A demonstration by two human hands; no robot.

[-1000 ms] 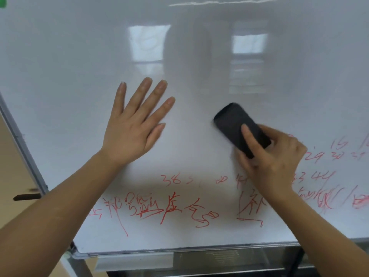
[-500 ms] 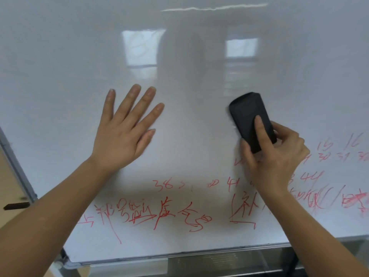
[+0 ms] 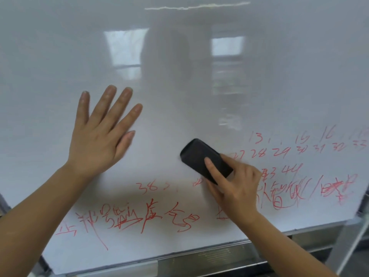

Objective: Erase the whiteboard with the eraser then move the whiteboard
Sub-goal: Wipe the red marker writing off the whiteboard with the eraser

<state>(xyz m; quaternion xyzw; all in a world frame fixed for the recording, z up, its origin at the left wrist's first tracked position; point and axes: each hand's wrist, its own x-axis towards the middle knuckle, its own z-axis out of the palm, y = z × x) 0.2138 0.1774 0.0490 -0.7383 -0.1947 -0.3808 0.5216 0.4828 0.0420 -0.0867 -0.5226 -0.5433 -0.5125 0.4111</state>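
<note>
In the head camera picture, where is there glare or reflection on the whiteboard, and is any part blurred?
Head view: the glossy whiteboard reflects two bright windows in its upper half and a thin light streak near the top; a dim figure-like reflection stands between the windows. Head view: the red writing is readable at the centre but smeared near the right edge; the eraser in the right hand looks slightly soft.

Two bright window reflections point(image 3: 125, 47) at 11 and 1 o'clock, pale strip of ceiling light reflection point(image 3: 197, 6) at 12 o'clock, grey metal stand frame point(image 3: 348, 240) at 4 o'clock, tan surface point(image 3: 2, 211) at 8 o'clock edge.
</note>
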